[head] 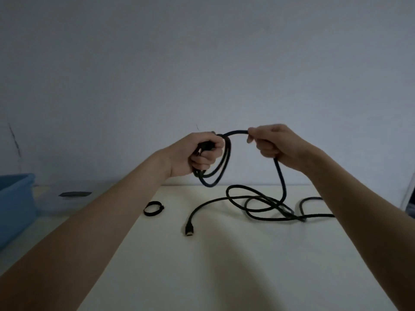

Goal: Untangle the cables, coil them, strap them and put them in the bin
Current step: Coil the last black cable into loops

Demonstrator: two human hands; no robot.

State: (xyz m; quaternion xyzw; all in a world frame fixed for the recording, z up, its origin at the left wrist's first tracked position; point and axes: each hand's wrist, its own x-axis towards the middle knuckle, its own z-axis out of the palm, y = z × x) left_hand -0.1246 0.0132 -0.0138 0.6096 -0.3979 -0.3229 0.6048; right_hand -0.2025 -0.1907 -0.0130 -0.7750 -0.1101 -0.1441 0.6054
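Mid-frame, the left hand (203,153) grasps the finished coil (215,169) while the right hand (272,142) pinches the black cable (280,176), feeding the next loop.

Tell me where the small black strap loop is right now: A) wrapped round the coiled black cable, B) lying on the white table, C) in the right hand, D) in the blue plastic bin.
B: the small black strap loop lies alone on the white table.
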